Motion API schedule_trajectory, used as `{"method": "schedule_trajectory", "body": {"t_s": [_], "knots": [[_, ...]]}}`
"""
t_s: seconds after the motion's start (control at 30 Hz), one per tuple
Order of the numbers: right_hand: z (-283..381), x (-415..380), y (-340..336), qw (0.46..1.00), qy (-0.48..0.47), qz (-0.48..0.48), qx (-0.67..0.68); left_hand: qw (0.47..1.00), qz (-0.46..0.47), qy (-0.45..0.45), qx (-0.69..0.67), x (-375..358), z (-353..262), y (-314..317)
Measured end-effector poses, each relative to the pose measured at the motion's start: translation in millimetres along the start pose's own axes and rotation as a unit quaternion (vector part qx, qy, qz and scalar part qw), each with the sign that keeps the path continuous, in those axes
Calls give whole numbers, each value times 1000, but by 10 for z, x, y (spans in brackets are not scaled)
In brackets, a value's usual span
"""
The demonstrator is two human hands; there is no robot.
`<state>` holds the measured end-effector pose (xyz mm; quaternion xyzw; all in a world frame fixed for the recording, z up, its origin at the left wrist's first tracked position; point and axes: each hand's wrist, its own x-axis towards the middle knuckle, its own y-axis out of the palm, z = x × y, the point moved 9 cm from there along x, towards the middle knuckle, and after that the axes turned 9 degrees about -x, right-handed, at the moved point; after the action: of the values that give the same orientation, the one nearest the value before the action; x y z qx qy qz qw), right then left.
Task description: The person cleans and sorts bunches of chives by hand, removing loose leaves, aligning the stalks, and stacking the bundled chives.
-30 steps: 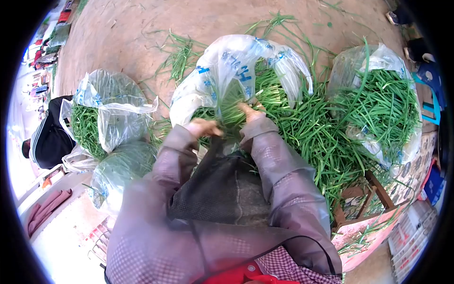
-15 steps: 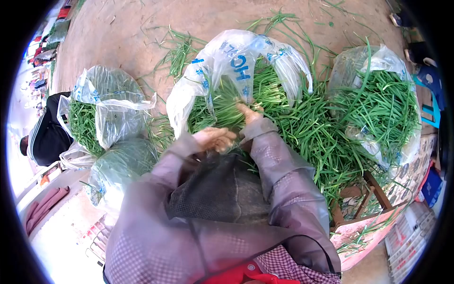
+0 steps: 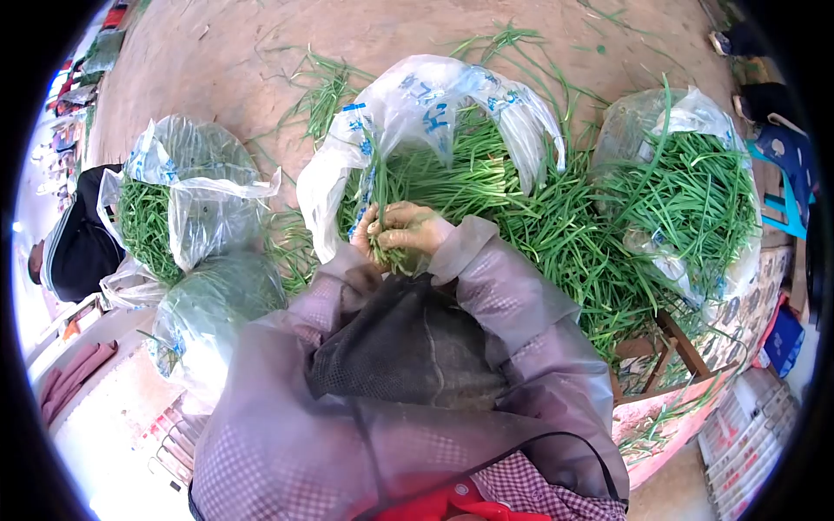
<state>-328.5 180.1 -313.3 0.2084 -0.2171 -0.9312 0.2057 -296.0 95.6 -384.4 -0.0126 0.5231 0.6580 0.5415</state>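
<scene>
Both of my hands meet in front of my lap around a small bunch of chives (image 3: 393,258), long thin green stalks with pale cut ends pointing down. My left hand (image 3: 366,234) wraps the bunch from the left side. From the right, my right hand (image 3: 415,228) closes its fingers on the same bunch. Just beyond them, a white plastic bag with blue print (image 3: 417,95) lies open over a heap of chives (image 3: 486,165). More loose chives (image 3: 582,239) spread to the right of my hands.
A chive-filled plastic bag (image 3: 695,191) stands at right, beside a wooden frame (image 3: 665,352). To the left are another open bag (image 3: 208,200) and a tied-looking one (image 3: 221,304). A person in dark clothing (image 3: 82,234) is at far left. Stray stalks (image 3: 328,95) lie on the floor.
My right hand has come back from the heap under the bag to my left hand. The left hand, loosely curled before, now grips chives together with it. The bag's front flap hangs higher.
</scene>
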Motion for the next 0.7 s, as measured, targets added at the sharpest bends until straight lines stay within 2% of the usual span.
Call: {"method": "schedule_trajectory", "body": {"t_s": [0.07, 0.1, 0.13, 0.17, 0.2, 0.27, 0.33, 0.37, 0.5, 0.53, 0.6, 0.63, 0.67, 0.7], "knots": [[30, 26, 189, 997, 59, 49, -4, 999, 6, 9, 37, -82, -41, -24], [85, 76, 223, 977, 35, 49, -204, 998, 5, 16, 61, -143, -67, -21], [111, 71, 316, 976, 33, 50, -209, 996, 8, 23, 83, -201, -75, -5], [419, 14, 364, 926, -20, -33, -376, 994, 7, 25, 102, -277, -80, 6], [743, -71, 431, 837, -72, -115, -530, 992, 9, 29, 119, -346, -79, 32], [1049, -149, 587, 824, -100, -112, -546, 988, 16, 28, 149, -464, -39, 121], [1467, -367, 871, 790, -169, -124, -577, 984, 23, 23, 174, -611, 59, 217], [1619, -466, 990, 795, -175, -119, -569, 982, 27, 19, 185, -683, 124, 269], [1982, -803, 1508, 748, -232, -111, -611, 970, 57, -21, 233, -930, 549, 521], [2074, -950, 1630, 737, -238, -115, -622, 967, 67, -36, 243, -993, 679, 558], [2274, -1267, 1938, 677, -208, -115, -697, 959, 82, -65, 262, -1151, 932, 630], [2292, -1366, 2043, 708, -201, -107, -668, 955, 91, -81, 271, -1229, 1063, 663], [2342, -1501, 2171, 698, -202, -114, -678, 949, 100, -99, 282, -1303, 1195, 694], [2402, -1675, 2366, 653, -225, -122, -713, 943, 111, -114, 294, -1380, 1329, 736]]}}
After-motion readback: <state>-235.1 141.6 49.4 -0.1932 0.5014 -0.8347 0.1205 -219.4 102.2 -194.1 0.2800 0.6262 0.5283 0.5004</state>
